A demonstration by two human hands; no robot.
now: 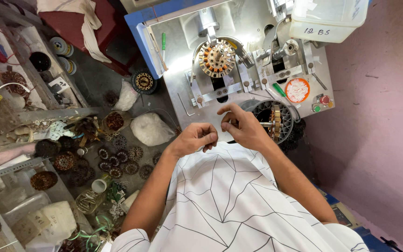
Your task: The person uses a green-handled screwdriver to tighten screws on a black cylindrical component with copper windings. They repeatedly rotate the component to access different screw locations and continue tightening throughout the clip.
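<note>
My left hand (196, 138) is curled with its fingertips pinched together, just in front of the metal winding machine (248, 28). A few centimetres to its right, my right hand (241, 126) is also pinched, thumb against forefinger. Whatever lies between the fingers is too small to see. Beside my right hand a copper-wound stator (275, 122) sits on a horizontal spindle inside a dark round guard (263, 110). Further back, a second round stator (217, 58) with copper coils is clamped on the machine under bright light.
An orange round dish of white bits (297, 90), a red button (324, 99) and a green button (316, 108) sit on the machine's right. A white plastic tub (327, 18) stands at the back right. Several wound stators (117, 156), white bags (151, 129) and cluttered metal shelves (33, 116) fill the left. A pink wall (378, 116) rises on the right.
</note>
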